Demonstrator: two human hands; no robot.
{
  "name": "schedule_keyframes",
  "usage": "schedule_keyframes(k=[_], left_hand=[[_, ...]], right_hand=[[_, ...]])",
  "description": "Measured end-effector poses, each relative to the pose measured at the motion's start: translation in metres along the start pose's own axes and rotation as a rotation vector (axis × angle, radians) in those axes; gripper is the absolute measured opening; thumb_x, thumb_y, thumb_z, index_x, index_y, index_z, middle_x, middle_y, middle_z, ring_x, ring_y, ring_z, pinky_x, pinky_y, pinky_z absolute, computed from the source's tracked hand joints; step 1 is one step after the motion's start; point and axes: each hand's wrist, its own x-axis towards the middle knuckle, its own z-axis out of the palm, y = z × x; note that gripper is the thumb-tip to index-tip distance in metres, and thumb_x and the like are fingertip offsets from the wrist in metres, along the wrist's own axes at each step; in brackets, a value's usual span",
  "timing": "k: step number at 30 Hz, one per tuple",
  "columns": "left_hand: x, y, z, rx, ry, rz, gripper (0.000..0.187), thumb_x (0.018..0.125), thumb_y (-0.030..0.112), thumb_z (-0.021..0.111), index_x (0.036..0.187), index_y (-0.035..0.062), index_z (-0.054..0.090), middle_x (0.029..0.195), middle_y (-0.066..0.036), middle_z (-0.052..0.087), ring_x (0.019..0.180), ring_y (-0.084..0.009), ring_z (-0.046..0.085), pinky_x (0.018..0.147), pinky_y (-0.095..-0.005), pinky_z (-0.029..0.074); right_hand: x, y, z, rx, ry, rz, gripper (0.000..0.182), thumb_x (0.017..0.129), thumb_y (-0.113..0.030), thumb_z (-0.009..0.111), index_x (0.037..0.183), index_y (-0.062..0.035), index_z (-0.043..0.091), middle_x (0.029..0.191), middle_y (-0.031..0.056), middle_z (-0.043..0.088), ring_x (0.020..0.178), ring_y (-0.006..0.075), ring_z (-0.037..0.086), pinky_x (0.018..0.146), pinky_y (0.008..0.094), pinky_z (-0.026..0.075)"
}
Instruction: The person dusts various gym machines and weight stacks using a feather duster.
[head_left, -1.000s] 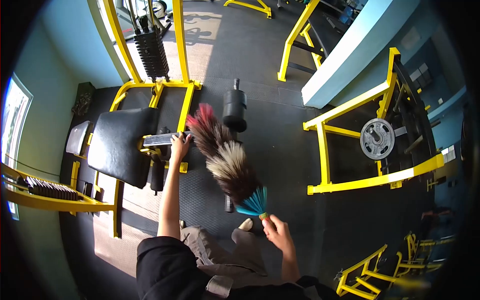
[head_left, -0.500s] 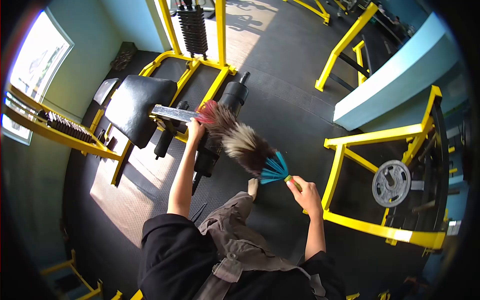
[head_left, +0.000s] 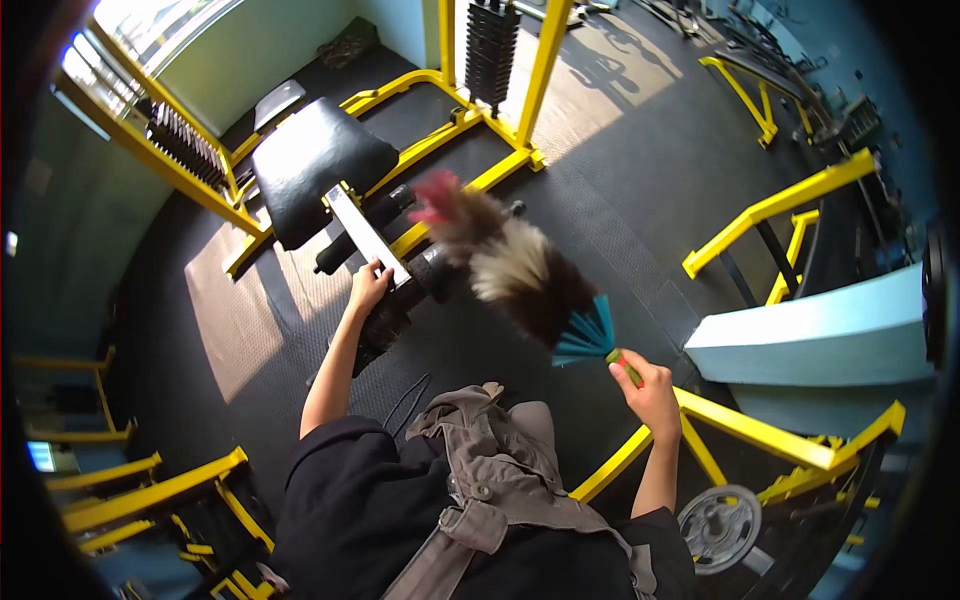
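Note:
My right hand [head_left: 648, 391] is wrapped round the short green and red handle of a feather duster [head_left: 525, 270]. Stiff teal strips fan out from the handle, followed by dark brown, cream and reddish feathers. Its red tip reaches up near the end of a silver metal bar [head_left: 365, 235] on the gym machine. My left hand [head_left: 371, 287] grips that bar close to its lower end, fingers over the edge. Behind the bar is the machine's black padded seat [head_left: 318, 165], and black foam rollers [head_left: 345, 245] sit beside and beneath it.
A yellow frame with a black weight stack [head_left: 490, 60] rises behind the machine. To the right are a pale blue pillar [head_left: 800, 340], yellow racks [head_left: 770, 215] and a grey weight plate [head_left: 720, 528]. More yellow frames [head_left: 160, 495] stand at lower left. Black matting [head_left: 620, 200] covers the floor.
My view has turned, shifting the surroundings. The duster's tip has come away from the bar, and its feathers are blurred. My left hand still grips the bar, which now points more steeply downward.

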Motion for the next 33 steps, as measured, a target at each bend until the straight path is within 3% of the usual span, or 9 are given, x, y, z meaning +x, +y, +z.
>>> schedule_keyframes(k=[4, 5, 9, 13, 17, 23, 26, 30, 33], left_hand=[[0.006, -0.031, 0.024, -0.223, 0.219, 0.014, 0.057, 0.074, 0.025, 0.063, 0.116, -0.0081, 0.042, 0.088, -0.027, 0.06, 0.084, -0.0352, 0.061, 0.074, -0.0378, 0.046], [0.003, -0.028, 0.018, -0.136, 0.155, -0.055, 0.072, 0.073, 0.025, 0.065, 0.125, -0.0099, 0.029, 0.091, -0.026, 0.059, 0.085, -0.0344, 0.061, 0.075, -0.0363, 0.046], [-0.005, 0.01, -0.001, -0.235, 0.061, -0.313, 0.04, 0.071, 0.026, 0.068, 0.096, -0.0045, 0.06, 0.079, -0.012, 0.065, 0.076, -0.0138, 0.062, 0.072, -0.0295, 0.047], [-0.004, 0.065, 0.009, 0.187, 0.236, -0.443, 0.057, 0.074, 0.052, 0.058, 0.093, -0.0016, 0.06, 0.081, -0.023, 0.063, 0.081, -0.0358, 0.062, 0.073, -0.0401, 0.048], [0.005, 0.081, 0.017, 0.27, 0.35, -0.623, 0.065, 0.076, 0.055, 0.055, 0.109, -0.0013, 0.056, 0.088, -0.028, 0.059, 0.088, -0.0369, 0.059, 0.077, -0.0433, 0.046], [0.014, 0.079, 0.024, 0.346, 0.445, -0.694, 0.056, 0.08, 0.048, 0.055, 0.108, 0.0, 0.058, 0.08, -0.029, 0.059, 0.08, -0.0393, 0.059, 0.07, -0.0444, 0.048], [0.017, 0.072, 0.027, 0.309, 0.49, -0.692, 0.052, 0.078, 0.044, 0.059, 0.107, 0.0007, 0.058, 0.076, -0.028, 0.058, 0.076, -0.0391, 0.06, 0.068, -0.0429, 0.048], [0.024, 0.072, 0.024, 0.263, 0.485, -0.735, 0.051, 0.077, 0.04, 0.061, 0.107, -0.0014, 0.058, 0.075, -0.028, 0.057, 0.073, -0.038, 0.06, 0.064, -0.0415, 0.048], [0.027, 0.07, 0.024, 0.332, 0.435, -0.672, 0.049, 0.078, 0.032, 0.063, 0.11, -0.0032, 0.055, 0.075, -0.025, 0.059, 0.071, -0.0364, 0.06, 0.063, -0.0398, 0.047]], right_hand=[[0.094, 0.029, -0.034, -0.11, -0.02, -0.153, 0.031, 0.084, -0.026, 0.057, 0.101, 0.0003, 0.06, 0.085, 0.0199, 0.063, 0.075, 0.0331, 0.063, 0.064, 0.035, 0.052], [0.121, 0.036, -0.042, -0.131, -0.041, -0.198, 0.031, 0.084, -0.026, 0.058, 0.101, -0.0003, 0.061, 0.086, 0.0187, 0.064, 0.076, 0.0318, 0.064, 0.065, 0.0345, 0.052], [0.237, 0.066, -0.063, -0.166, -0.201, -0.364, 0.033, 0.082, -0.03, 0.059, 0.102, -0.0036, 0.063, 0.084, 0.0133, 0.066, 0.071, 0.0249, 0.065, 0.064, 0.0299, 0.052], [0.367, 0.087, -0.059, -0.148, -0.408, -0.539, 0.032, 0.081, -0.03, 0.061, 0.098, -0.0041, 0.064, 0.078, 0.0136, 0.065, 0.065, 0.0218, 0.064, 0.059, 0.0281, 0.05], [0.455, 0.082, -0.021, -0.206, -0.64, -0.679, 0.027, 0.079, -0.026, 0.064, 0.097, -0.0051, 0.064, 0.07, 0.0123, 0.063, 0.055, 0.0184, 0.06, 0.054, 0.0275, 0.047], [0.545, 0.094, 0.075, -0.017, -0.988, -0.804, 0.024, 0.077, -0.019, 0.067, 0.095, -0.0046, 0.064, 0.064, 0.0087, 0.06, 0.049, 0.0108, 0.052, 0.05, 0.0237, 0.043], [0.591, 0.086, 0.13, 0.024, -0.919, -0.94, 0.023, 0.077, -0.018, 0.067, 0.095, -0.0042, 0.064, 0.063, 0.008, 0.06, 0.048, 0.0101, 0.05, 0.049, 0.0235, 0.042], [0.639, 0.074, 0.197, 0.048, -0.763, -0.82, 0.028, 0.078, -0.022, 0.066, 0.099, -0.0034, 0.062, 0.064, 0.0059, 0.06, 0.05, 0.0078, 0.05, 0.049, 0.0232, 0.042], [0.646, 0.065, 0.219, -0.012, -0.838, -0.781, 0.027, 0.078, -0.02, 0.066, 0.1, -0.0034, 0.062, 0.062, 0.0039, 0.056, 0.05, 0.0055, 0.045, 0.046, 0.0217, 0.038]])
